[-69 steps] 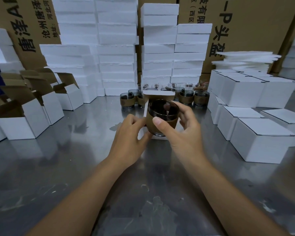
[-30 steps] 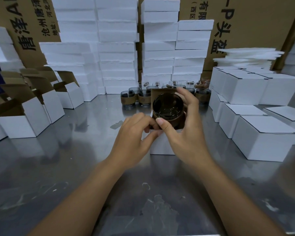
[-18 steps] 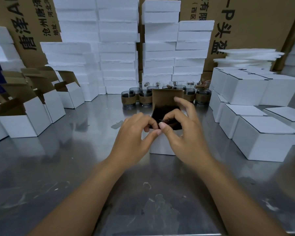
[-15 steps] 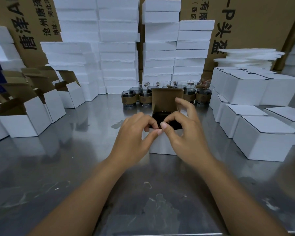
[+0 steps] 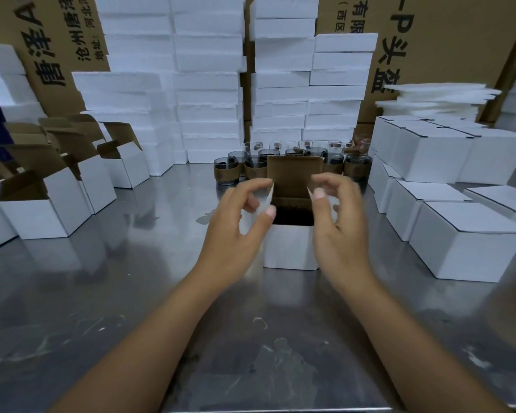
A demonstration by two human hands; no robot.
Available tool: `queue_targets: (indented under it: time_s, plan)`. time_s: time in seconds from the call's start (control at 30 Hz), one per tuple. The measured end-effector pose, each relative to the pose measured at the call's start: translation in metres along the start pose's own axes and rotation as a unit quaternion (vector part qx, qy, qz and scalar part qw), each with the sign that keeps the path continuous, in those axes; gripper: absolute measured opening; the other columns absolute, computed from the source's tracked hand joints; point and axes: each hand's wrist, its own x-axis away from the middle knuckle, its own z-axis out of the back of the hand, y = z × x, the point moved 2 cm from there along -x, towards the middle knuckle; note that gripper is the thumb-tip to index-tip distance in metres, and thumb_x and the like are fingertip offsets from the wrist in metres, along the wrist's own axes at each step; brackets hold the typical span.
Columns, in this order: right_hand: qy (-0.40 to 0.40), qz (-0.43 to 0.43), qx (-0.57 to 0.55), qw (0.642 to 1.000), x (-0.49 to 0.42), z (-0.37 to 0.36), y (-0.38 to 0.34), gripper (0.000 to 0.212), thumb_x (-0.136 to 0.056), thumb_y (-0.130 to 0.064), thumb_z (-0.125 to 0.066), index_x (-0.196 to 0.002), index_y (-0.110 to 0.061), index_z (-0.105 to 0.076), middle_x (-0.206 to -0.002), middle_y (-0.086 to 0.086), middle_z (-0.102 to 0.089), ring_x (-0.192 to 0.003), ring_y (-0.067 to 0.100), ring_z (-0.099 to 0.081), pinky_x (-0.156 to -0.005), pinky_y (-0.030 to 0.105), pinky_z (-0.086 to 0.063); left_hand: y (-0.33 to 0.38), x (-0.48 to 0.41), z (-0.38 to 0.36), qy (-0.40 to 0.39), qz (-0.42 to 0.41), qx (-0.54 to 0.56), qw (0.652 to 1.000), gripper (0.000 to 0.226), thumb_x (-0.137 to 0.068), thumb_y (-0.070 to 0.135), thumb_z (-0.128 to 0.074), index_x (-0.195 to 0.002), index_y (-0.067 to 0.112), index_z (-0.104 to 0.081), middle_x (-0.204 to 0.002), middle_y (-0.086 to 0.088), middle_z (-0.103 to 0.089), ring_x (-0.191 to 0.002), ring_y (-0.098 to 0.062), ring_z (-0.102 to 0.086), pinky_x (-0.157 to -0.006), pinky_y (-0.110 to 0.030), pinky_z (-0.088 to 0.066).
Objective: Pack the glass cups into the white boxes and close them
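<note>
Several cups — behind open box.

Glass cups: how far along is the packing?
Done: closed boxes stand stacked at the right. In hand: one cup sits inside the middle box; the left hand and right hand pinch its side flaps, lid upright. Left: a row of cups behind, open boxes at the left.
</note>
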Motion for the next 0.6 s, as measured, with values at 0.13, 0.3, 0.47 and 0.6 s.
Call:
queue_targets:
  time_s: [0.13,0.3,0.47,0.6]
  plan:
    - [0.024,-0.156,-0.012,0.987,-0.006,0.005,0.015,0.028,-0.092,-0.017,-0.056,-0.115,-0.025,-0.042,-0.117,-0.006,-0.047,-0.108,0.01,-0.049,-0.087,0.024,-0.039,-0.005,-0.002,-0.002,-0.022,0.069,0.047,0.996,0.021,-0.097,0.033,-0.044,-0.1,0.051,-0.055,-0.108,0.016,-0.05,-0.098,0.014,-0.048,-0.079,0.0,-0.034]
    - [-0.055,-0.278,-0.045,0.958,-0.008,0.0,0.024,0.041,-0.093,-0.027,-0.054,-0.132,-0.024,-0.042,-0.105,-0.01,-0.054,-0.092,0.005,-0.052,-0.076,0.022,-0.036,-0.008,-0.001,-0.005,-0.055,0.065,0.001,0.996,0.021,-0.097,0.032,-0.042,-0.094,0.045,-0.058,-0.108,0.019,-0.047,-0.098,0.019,-0.044,-0.077,0.007,-0.029]
    - [-0.086,-0.276,-0.059,0.955,-0.008,-0.001,0.026,0.042,-0.094,-0.022,-0.051,-0.134,-0.031,-0.044,-0.104,-0.007,-0.057,-0.083,-0.006,-0.049,-0.064,0.01,-0.032,-0.007,0.0,-0.004,-0.05,0.049,0.006,0.998,0.023,-0.098,0.029,-0.041,-0.092,0.039,-0.06,-0.105,0.015,-0.05,-0.097,0.015,-0.046,-0.074,0.003,-0.033]
    - [-0.107,-0.248,-0.079,0.96,-0.009,-0.002,0.023,0.048,-0.094,-0.016,-0.049,-0.133,-0.044,-0.043,-0.11,0.001,-0.061,-0.09,0.005,-0.058,-0.065,0.013,-0.041,-0.006,-0.001,-0.002,-0.039,0.054,0.03,0.997,0.022,-0.096,0.023,-0.048,-0.085,0.035,-0.063,-0.105,0.012,-0.052,-0.097,0.014,-0.048,-0.072,0.002,-0.035]
